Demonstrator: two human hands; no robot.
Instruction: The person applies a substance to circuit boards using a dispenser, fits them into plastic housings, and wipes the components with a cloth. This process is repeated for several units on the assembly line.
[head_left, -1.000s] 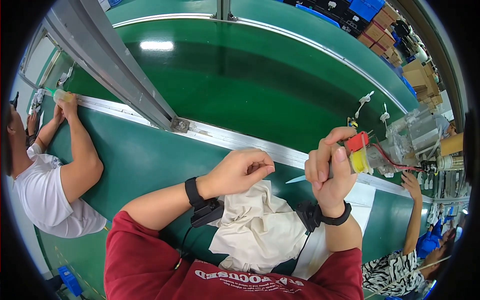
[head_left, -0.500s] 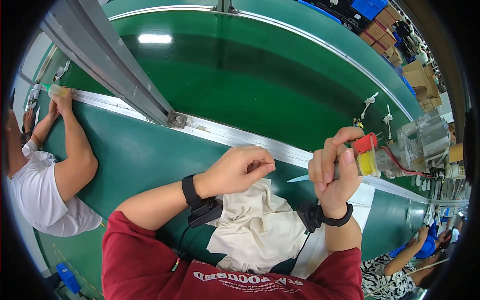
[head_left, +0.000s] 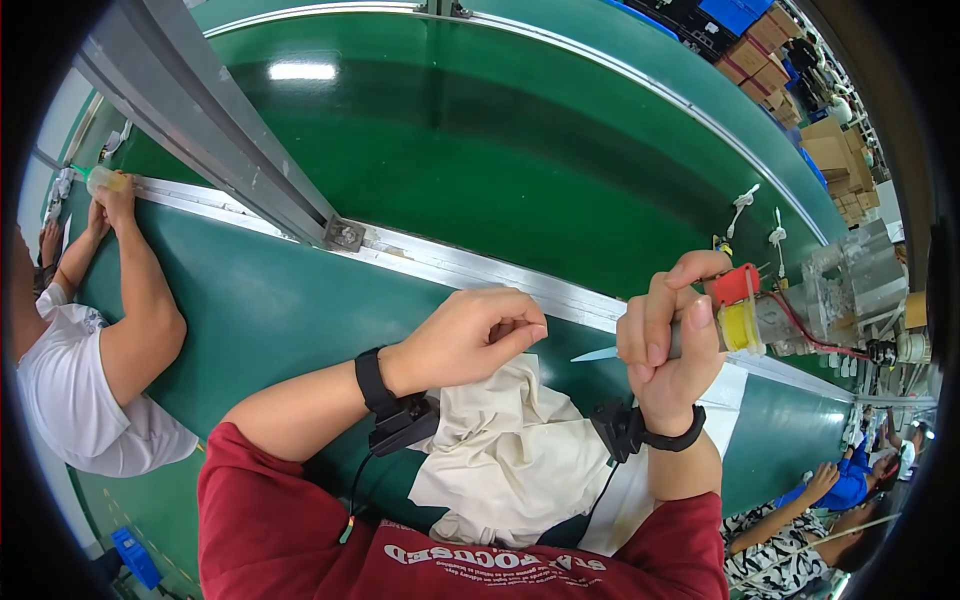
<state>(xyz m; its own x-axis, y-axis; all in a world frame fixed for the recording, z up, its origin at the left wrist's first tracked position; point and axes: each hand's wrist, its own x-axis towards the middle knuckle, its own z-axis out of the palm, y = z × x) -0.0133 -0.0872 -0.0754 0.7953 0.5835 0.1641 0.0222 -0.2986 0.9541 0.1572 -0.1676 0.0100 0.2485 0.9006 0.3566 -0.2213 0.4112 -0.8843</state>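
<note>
Holding nozzled tool | right hand: grip clamped around it | left hand: curled, seemingly together, near cloth

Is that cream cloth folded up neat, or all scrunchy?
Scrunchy: the cream cloth lies in a loose, wrinkled bunch with uneven edges, just below the left hand in the picture.

Head-worn fisheye view, directed forward and downward at close range upon left hand, right hand and table.
</note>
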